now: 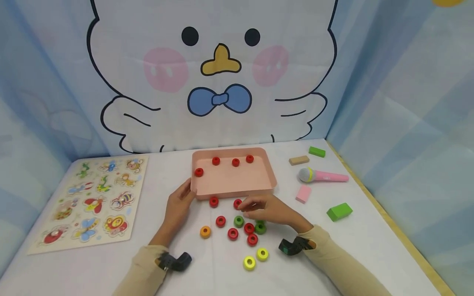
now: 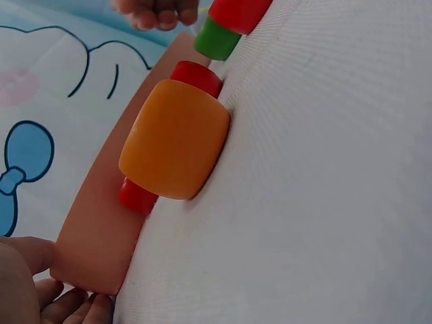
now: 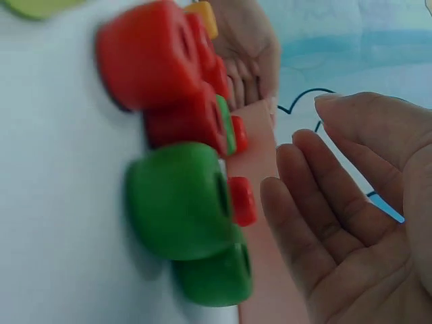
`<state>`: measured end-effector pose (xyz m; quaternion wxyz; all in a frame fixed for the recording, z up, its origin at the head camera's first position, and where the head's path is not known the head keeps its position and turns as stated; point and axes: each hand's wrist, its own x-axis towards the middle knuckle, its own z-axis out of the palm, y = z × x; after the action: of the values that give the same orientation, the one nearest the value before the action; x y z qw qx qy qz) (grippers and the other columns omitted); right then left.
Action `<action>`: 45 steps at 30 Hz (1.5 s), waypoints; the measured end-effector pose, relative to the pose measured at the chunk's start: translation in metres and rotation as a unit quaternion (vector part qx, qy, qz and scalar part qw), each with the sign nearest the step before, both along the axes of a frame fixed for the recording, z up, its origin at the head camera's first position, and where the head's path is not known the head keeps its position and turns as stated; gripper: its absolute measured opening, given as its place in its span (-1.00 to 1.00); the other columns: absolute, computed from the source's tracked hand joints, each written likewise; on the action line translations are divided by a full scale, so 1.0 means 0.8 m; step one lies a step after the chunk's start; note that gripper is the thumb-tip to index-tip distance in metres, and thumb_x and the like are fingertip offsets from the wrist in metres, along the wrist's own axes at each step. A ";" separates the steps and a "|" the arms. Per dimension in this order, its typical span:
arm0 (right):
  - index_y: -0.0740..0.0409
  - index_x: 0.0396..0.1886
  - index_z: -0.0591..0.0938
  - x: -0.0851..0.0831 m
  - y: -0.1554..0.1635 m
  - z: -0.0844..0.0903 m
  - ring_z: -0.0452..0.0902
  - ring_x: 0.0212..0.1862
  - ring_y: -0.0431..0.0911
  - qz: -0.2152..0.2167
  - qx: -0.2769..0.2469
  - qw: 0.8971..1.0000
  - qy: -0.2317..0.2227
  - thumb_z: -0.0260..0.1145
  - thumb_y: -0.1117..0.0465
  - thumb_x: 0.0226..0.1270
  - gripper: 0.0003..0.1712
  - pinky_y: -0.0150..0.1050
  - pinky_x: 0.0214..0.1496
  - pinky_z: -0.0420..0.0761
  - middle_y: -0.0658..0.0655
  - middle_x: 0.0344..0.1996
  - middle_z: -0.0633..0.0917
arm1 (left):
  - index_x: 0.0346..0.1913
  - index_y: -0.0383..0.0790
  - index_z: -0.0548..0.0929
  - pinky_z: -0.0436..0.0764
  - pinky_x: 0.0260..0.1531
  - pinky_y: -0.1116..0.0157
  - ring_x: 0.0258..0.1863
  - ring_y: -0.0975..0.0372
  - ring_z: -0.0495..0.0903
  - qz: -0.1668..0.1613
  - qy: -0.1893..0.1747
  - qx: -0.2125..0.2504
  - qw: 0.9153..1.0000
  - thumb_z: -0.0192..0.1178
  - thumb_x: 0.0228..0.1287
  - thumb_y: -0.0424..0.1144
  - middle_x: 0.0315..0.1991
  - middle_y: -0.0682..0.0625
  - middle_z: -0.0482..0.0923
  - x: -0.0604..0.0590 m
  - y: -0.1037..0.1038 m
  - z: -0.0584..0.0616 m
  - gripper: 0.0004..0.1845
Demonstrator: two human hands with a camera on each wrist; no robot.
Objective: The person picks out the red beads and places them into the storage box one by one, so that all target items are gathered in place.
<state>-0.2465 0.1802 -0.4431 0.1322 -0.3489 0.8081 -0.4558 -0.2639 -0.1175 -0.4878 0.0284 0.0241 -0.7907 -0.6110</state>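
Note:
My left hand (image 1: 179, 205) holds the left front corner of a pink tray (image 1: 233, 181), thumb at the rim and fingers against the side, as the left wrist view shows. Several red beads (image 1: 216, 161) sit in the tray. My right hand (image 1: 268, 208) hovers in front of the tray with fingers loosely bent. Nothing lies between its fingers (image 3: 324, 196) in the right wrist view. In the head view its fingertips partly cover a red bead (image 1: 236, 203). Around it on the table lie more red beads, green beads (image 1: 238, 222) and an orange bead (image 1: 205, 232).
Two yellow beads (image 1: 249, 263) lie nearer the front. A wooden insect puzzle board (image 1: 135, 205) is at the left. To the right are a toy microphone (image 1: 326, 176), green blocks (image 1: 339, 211), a pink block (image 1: 303, 193) and a tan block (image 1: 299, 160).

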 end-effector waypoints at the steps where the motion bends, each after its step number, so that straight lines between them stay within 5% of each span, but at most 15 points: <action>1: 0.14 0.04 0.68 0.004 0.001 -0.002 0.60 -0.01 -0.14 0.000 0.001 1.000 -0.001 0.34 0.21 0.36 -0.72 -0.22 0.08 0.62 -0.01 -0.06 0.70 | 0.50 -0.16 0.26 0.41 0.26 0.25 0.38 0.17 0.30 0.000 0.000 0.001 1.000 0.06 0.48 -0.16 0.43 -0.05 0.29 0.000 0.000 0.000 -0.42; 13: 0.15 0.01 0.69 0.032 0.012 -0.012 0.58 -0.10 -0.05 0.016 0.007 0.998 0.056 0.38 0.28 0.30 -0.72 -0.14 -0.05 0.65 0.07 -0.08 0.70 | 0.51 -0.12 0.24 0.41 0.27 0.22 0.40 0.15 0.27 -0.003 -0.006 0.000 1.000 0.04 0.50 -0.14 0.45 -0.03 0.25 -0.001 -0.002 -0.003 -0.42; 20: 0.01 0.04 0.68 0.041 0.023 -0.007 0.56 -0.10 -0.10 0.010 0.054 0.996 0.069 0.42 0.24 0.27 -0.67 -0.23 0.00 0.61 -0.08 -0.06 0.67 | 0.51 -0.13 0.23 0.40 0.27 0.20 0.40 0.15 0.26 -0.004 -0.007 -0.002 1.000 0.04 0.50 -0.12 0.46 -0.04 0.24 -0.002 -0.002 -0.003 -0.41; 38: -0.02 0.06 0.68 0.044 0.004 -0.010 0.47 -0.12 -0.28 0.012 0.153 0.982 0.107 0.41 0.20 0.28 -0.67 -0.38 -0.04 0.56 -0.20 -0.04 0.62 | 0.52 -0.13 0.21 0.40 0.27 0.20 0.41 0.14 0.25 -0.008 -0.013 -0.001 1.000 0.04 0.50 -0.12 0.46 -0.04 0.23 0.000 0.000 -0.002 -0.40; 45: -0.02 0.05 0.68 0.046 0.002 -0.009 0.49 -0.11 -0.27 0.009 0.137 0.985 0.105 0.41 0.20 0.28 -0.67 -0.38 -0.04 0.58 -0.19 -0.04 0.62 | 0.52 -0.10 0.21 0.40 0.28 0.18 0.42 0.14 0.23 -0.005 -0.015 -0.012 1.000 0.03 0.51 -0.11 0.47 -0.04 0.22 -0.002 -0.001 -0.002 -0.40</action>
<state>-0.2095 0.1815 -0.4501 0.0975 -0.3808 0.8689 -0.3007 -0.2656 -0.1181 -0.4898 0.0140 0.0294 -0.7987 -0.6008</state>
